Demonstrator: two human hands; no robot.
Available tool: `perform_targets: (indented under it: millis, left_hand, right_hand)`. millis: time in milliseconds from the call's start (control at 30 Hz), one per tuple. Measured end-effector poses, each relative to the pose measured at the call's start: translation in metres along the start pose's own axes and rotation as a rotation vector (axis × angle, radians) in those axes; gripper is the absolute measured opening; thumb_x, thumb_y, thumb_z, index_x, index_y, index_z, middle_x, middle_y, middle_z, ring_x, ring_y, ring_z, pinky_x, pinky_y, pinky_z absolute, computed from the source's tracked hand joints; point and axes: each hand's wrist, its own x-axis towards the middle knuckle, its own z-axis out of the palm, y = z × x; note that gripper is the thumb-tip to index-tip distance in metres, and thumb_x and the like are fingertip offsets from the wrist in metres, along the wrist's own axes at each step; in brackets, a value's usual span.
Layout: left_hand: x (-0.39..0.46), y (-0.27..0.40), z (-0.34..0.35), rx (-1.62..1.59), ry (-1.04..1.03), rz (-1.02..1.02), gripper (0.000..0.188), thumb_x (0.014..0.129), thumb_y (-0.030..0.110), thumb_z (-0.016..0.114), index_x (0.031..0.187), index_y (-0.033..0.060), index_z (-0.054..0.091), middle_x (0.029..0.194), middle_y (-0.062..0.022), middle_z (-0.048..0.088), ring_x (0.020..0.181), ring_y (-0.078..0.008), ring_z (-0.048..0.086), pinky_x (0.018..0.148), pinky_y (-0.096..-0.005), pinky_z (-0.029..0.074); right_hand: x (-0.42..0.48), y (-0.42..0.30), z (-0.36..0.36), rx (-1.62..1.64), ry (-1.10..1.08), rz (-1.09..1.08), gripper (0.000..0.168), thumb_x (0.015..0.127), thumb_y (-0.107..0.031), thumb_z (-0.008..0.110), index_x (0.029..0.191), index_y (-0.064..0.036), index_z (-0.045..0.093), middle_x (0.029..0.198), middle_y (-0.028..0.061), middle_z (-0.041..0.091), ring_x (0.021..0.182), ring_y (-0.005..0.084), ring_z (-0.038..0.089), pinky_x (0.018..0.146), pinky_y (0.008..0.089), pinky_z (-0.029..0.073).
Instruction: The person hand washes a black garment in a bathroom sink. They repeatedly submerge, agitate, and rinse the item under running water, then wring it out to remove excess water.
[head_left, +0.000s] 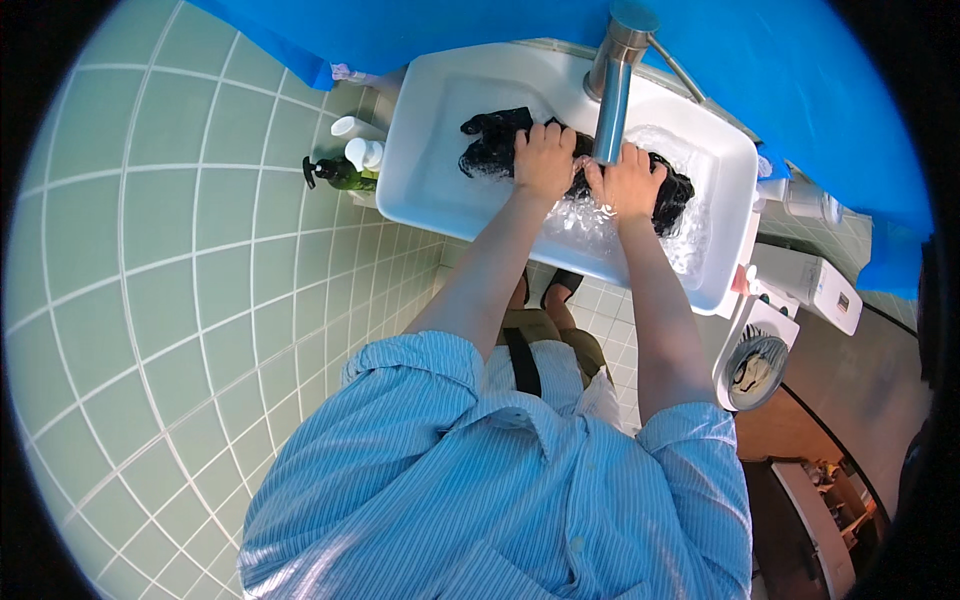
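A dark wet cloth (495, 142) lies bunched in the water of a white sink basin (420, 150), under a metal faucet (615, 97). My left hand (544, 161) grips the cloth left of the spout, fingers curled over it. My right hand (628, 181) grips the cloth's right part, just beside the spout's mouth. Both thumbs are close together near the spout. Water splashes and ripples below and right of my hands. The parts of the cloth under my palms are hidden.
Left of the basin stand a green pump bottle (341, 174), a white pump bottle (365, 154) and a white cup (347, 127) near the tiled wall (225, 202). At right, a basin with cloth (754, 367) rests on a toilet. Blue sheeting (765, 67) hangs behind the faucet.
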Motion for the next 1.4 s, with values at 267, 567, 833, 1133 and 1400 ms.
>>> perform_targets:
  millis: [267, 567, 833, 1133, 1400]
  left_hand:
    - [-0.014, 0.003, -0.034, -0.04, -0.328, -0.037, 0.052, 0.093, 0.053, 0.054, 0.122, 0.0101, 0.054, 0.104, -0.0137, 0.066, 0.096, -0.0316, 0.066, 0.08, -0.0518, 0.05]
    - [-0.031, 0.0, -0.062, -0.132, -0.543, -0.046, 0.06, 0.091, 0.06, 0.052, 0.111, 0.0044, 0.061, 0.089, -0.0151, 0.071, 0.083, -0.0308, 0.07, 0.071, -0.0445, 0.057]
    - [-0.04, -0.002, -0.068, -0.144, -0.605, 0.003, 0.059, 0.088, 0.06, 0.056, 0.108, 0.0057, 0.066, 0.094, -0.0144, 0.071, 0.088, -0.0309, 0.069, 0.075, -0.0443, 0.057]
    - [-0.063, -0.015, -0.093, -0.344, 0.234, 0.07, 0.042, 0.073, 0.029, 0.079, 0.106, 0.0121, 0.059, 0.092, -0.0072, 0.06, 0.093, -0.0275, 0.057, 0.083, -0.0428, 0.04]
    - [-0.065, -0.009, -0.089, -0.096, 0.105, -0.049, 0.063, 0.075, 0.042, 0.078, 0.131, 0.0297, 0.052, 0.131, -0.022, 0.037, 0.123, -0.0466, 0.031, 0.094, -0.0736, 0.025]
  right_hand:
    - [-0.034, -0.003, -0.018, 0.079, -0.219, 0.091, 0.06, 0.088, -0.059, 0.056, 0.13, -0.016, 0.051, 0.114, 0.0072, 0.057, 0.114, 0.0245, 0.055, 0.084, 0.0575, 0.04]
    - [-0.045, -0.001, -0.043, 0.198, -0.487, 0.1, 0.069, 0.086, -0.059, 0.06, 0.138, -0.016, 0.046, 0.118, 0.0121, 0.062, 0.109, 0.0303, 0.063, 0.088, 0.0597, 0.044]
    - [-0.046, -0.007, -0.058, 0.19, -0.523, 0.074, 0.06, 0.081, -0.056, 0.063, 0.118, -0.009, 0.057, 0.092, 0.018, 0.071, 0.086, 0.036, 0.069, 0.074, 0.0489, 0.053]
    - [-0.072, 0.0, -0.078, 0.554, 0.13, 0.053, 0.044, 0.071, -0.029, 0.079, 0.106, -0.011, 0.059, 0.097, 0.0114, 0.065, 0.092, 0.029, 0.063, 0.074, 0.0435, 0.045]
    - [-0.069, -0.003, -0.073, 0.524, 0.098, 0.082, 0.075, 0.071, -0.03, 0.078, 0.137, -0.015, 0.046, 0.139, 0.019, 0.04, 0.13, 0.0395, 0.041, 0.103, 0.0655, 0.031]
